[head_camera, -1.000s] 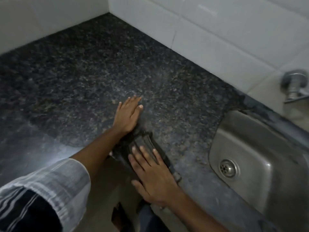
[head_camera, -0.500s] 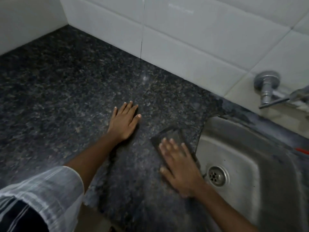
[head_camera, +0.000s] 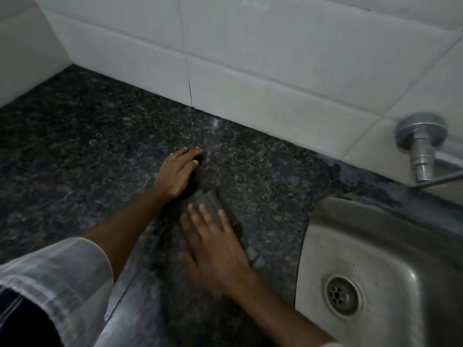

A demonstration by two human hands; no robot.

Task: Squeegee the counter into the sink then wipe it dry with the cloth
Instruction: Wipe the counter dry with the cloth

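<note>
Pressing the squeegee across the wet granite toward the sink

You have your right hand (head_camera: 213, 249) laid flat on a dark squeegee (head_camera: 220, 209), fingers spread wide and straight rather than curled around it, so the palm bears down on the tool. That flat press likely keeps the blade edge sealed against the counter (head_camera: 87, 151) so water is pushed along instead of slipping under. The hand is motion-blurred, so exactly where the blade meets the stone is hard to read; the tool lies near the front edge, left of the sink (head_camera: 390, 246) and not yet at its rim.

Your left hand (head_camera: 178, 174) rests on the granite just beyond and left of the squeegee, fingers extended and close together, holding nothing that I can see. It looks like a brace, steadying you as you lean over the counter.

The sink's drain (head_camera: 342, 295) sits at the near right, with a tap (head_camera: 421, 146) on the tiled wall (head_camera: 250, 71) behind it. The stone beside the sink shows a dull sheen, which suggests water is left to clear. I judge you are in the squeegee stage; no cloth is visible, so drying has yet to begin.
</note>
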